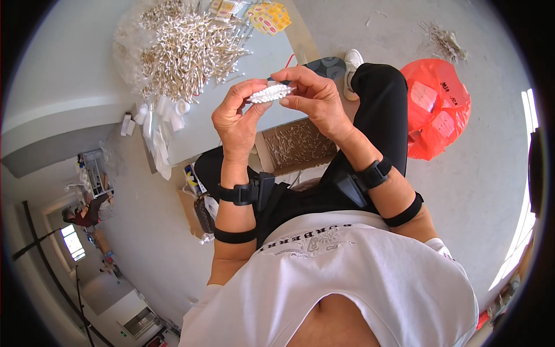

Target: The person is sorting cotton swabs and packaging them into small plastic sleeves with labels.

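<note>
Left hand [237, 118]: grasping the bundle's left end, thumb below and fingers above, apparently to stop the swabs spreading.
Right hand [317, 104]: closed around the bundle's right end, thumb and forefinger on what looks like clear film, probably gathering it in.
Swab bundle [270, 94]: held between both hands, above the table's near edge, white cotton tips facing up; lifted toward the eyes, perhaps for a closer look.
Cardboard box [267, 155]: just off the table's near edge, between the legs, with loose swabs inside; likely there to catch strays.
Table [211, 124]: pale grey, reaching away from the knees.
Swab heap [188, 52]: spread toward the table's left edge, presumably for easy reach.
Yellow cards [269, 18]: by the table's right edge, apparently clear of the heap.
Red bag [432, 111]: on the floor, right of the legs, with packets inside.
</note>
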A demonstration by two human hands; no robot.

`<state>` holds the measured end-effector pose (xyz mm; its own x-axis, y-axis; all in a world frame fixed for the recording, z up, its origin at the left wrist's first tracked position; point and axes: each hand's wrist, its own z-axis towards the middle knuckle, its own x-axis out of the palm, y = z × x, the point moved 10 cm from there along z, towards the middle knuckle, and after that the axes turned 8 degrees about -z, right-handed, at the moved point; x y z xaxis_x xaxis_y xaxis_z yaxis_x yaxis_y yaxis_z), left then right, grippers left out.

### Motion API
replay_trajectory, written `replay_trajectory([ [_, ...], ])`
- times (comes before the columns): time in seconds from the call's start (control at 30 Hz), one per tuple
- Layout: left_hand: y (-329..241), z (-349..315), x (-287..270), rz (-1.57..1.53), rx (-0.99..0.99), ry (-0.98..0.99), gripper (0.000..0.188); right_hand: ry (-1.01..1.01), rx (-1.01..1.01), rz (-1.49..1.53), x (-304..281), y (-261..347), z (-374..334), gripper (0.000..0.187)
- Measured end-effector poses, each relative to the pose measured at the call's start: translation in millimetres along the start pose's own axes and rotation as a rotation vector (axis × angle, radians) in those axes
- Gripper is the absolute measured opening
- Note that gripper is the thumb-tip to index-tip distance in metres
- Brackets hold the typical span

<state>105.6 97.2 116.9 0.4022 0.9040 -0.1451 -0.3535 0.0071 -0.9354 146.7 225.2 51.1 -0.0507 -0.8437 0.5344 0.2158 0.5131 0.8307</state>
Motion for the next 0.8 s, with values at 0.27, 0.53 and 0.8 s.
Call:
replay_trajectory([
  [0.27, 32.6, -8.0, 8.8, -0.345, -0.211, -0.021, 0.029, -0.014, -0.018, -0.16, -6.9, -3.2, -2.8, 0.033],
  [0.53, 86.0, -22.2, 18.4, -0.347, -0.326, -0.038, 0.031, -0.08, 0.126, -0.216, -35.7, -39.1, -9.1, 0.028],
  [0.8, 121.1, -34.1, 24.7, -0.286, -0.408, -0.045, 0.02, -0.126, 0.228, -0.34, -58.3, -68.0, -11.2, 0.019],
])
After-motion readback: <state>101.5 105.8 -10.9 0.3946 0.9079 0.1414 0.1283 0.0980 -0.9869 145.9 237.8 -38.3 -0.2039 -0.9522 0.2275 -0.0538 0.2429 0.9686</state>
